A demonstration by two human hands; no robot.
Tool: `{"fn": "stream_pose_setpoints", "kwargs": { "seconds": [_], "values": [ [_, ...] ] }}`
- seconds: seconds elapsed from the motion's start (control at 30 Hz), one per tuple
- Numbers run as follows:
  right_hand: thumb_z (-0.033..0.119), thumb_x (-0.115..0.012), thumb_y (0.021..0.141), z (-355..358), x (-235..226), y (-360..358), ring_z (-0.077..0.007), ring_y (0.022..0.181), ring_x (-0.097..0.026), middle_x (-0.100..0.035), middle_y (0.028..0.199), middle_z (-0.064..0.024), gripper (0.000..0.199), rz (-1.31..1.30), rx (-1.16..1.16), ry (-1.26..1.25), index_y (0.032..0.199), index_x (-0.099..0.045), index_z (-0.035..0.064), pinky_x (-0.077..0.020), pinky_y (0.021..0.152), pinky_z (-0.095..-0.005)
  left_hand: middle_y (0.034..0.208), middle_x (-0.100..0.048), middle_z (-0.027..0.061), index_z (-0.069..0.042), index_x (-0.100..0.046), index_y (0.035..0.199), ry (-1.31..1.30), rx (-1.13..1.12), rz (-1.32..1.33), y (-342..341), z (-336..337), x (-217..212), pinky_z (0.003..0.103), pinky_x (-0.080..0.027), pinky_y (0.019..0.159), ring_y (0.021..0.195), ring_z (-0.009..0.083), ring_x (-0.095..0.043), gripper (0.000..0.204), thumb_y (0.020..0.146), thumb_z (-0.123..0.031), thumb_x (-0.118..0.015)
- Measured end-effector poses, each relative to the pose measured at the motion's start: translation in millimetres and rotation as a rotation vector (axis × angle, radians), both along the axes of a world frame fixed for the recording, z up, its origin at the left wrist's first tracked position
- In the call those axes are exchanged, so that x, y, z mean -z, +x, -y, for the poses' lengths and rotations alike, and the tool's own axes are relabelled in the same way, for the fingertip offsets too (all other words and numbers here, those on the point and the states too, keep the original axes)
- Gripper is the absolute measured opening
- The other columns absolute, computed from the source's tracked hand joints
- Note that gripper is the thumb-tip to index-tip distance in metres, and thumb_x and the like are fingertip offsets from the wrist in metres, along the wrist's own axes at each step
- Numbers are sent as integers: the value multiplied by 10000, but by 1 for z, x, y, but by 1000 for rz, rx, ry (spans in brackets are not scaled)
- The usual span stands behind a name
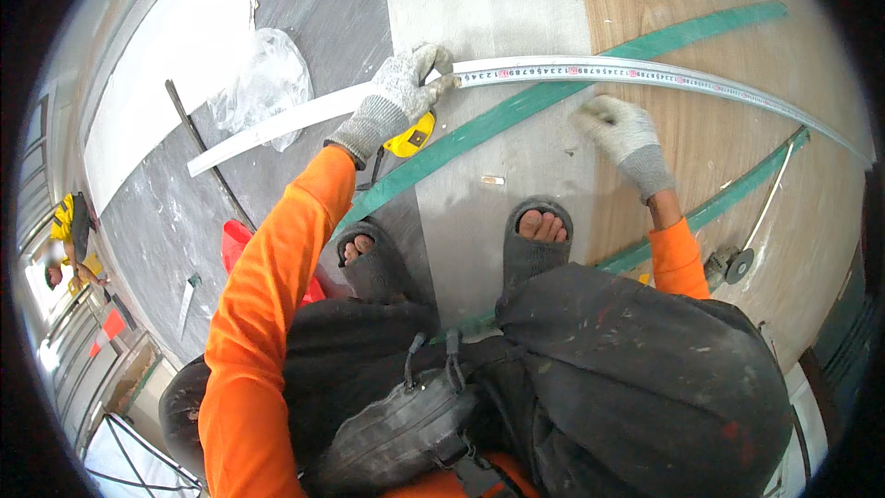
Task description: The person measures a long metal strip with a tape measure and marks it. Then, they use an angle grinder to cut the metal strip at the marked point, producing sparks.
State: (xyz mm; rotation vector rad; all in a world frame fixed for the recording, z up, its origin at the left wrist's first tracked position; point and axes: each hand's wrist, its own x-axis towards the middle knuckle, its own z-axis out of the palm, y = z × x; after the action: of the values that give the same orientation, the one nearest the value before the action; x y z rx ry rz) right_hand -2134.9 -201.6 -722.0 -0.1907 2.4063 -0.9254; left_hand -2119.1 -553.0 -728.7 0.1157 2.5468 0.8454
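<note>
My left hand (pixel 406 92), in a pale knit glove, is closed at a long white strip (pixel 277 122), with its fingertips on the start of the visible tape blade. A yellow tape measure case (pixel 411 135) with a black strap shows just beneath that hand, partly covered by it. From the fingers the marked metal blade (pixel 590 72) runs out to the right along the strip. My right hand (pixel 621 134), gloved too, hovers below the blade, apart from it. Its fingers are curled together; whatever they may hold is hidden.
Green strips (pixel 498 122) cross the floor panels beneath the white strip. Clear plastic wrap (pixel 267 83) and a thin dark bar (pixel 207 148) lie at left. A grinder-like tool (pixel 733 263) rests at right by my knee. Another person (pixel 69 231) works at far left.
</note>
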Motion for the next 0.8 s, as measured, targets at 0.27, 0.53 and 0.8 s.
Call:
{"fn": "stream_pose_setpoints", "kwargs": {
  "seconds": [0.27, 0.53, 0.8],
  "values": [
    [366, -703, 994, -41, 38, -19, -152, 782, -672, -705, 921, -65, 354, 230, 1106, -685, 1146, -675, 47, -539, 663, -284, 1229, -589, 99, -106, -590, 1187, -355, 357, -460, 30, -13, -5, 455, -445, 1004, 1198, 304, -574, 404, 811, -187, -713],
    [298, -714, 988, -55, 49, -23, -141, 782, -664, -672, 896, -40, 271, 130, 1276, -751, 1120, -674, 65, -556, 652, -262, 1201, -585, 139, -88, -578, 1201, -296, 202, -289, 50, -26, -13, 468, -463, 994, 1186, 335, -588, 327, 931, -258, -650],
    [191, -709, 981, -50, 38, -26, -145, 866, -667, -699, 987, -53, 208, -60, 1210, -714, 1135, -676, 55, -566, 744, -289, 1193, -582, 158, -87, -573, 1236, -255, 147, -316, 61, -26, -4, 480, -463, 986, 1169, 340, -591, 370, 980, -348, -631]
  ]
}}
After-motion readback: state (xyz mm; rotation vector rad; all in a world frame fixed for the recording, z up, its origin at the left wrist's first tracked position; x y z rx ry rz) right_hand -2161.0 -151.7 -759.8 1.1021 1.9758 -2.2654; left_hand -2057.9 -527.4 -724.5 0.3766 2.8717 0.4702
